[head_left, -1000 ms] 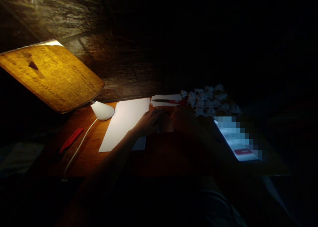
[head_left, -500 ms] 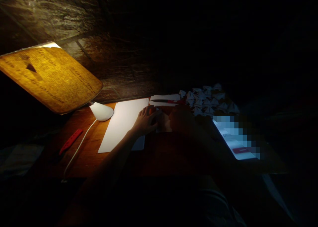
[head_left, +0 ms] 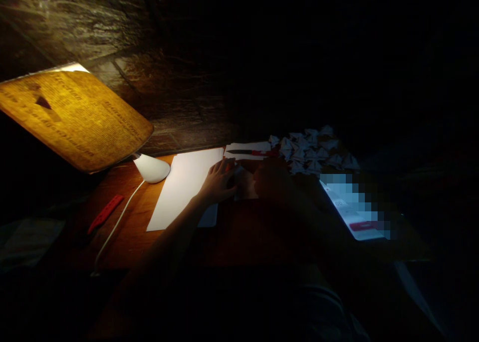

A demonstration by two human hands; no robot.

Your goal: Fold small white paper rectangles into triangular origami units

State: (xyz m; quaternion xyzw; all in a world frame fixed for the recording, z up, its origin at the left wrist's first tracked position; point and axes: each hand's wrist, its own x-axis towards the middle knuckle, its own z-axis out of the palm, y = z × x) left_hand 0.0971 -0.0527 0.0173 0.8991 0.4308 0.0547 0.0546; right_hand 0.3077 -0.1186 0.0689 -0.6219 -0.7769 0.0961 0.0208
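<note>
Head view: small paper (head_left: 246, 186) lies just right of the white sheet stack (head_left: 189, 182), left hand (head_left: 220, 182) loosely spread at its stack-side edge, right hand (head_left: 275, 180) farther from stack, grip too dark to tell; likely light, creases easily, best held flat by edges.

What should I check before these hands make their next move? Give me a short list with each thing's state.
1. Small paper between left hand and right hand: ok, it lies there.
2. Right hand's grip: cannot tell, too dark.
3. Light on the right hand: not ok, deep shadow.
4. Lamp lit: ok, glowing.
5. Knife out of hand: ok, lying on papers beyond.
6. Cord clear of both hands: ok, well to their left.
</note>
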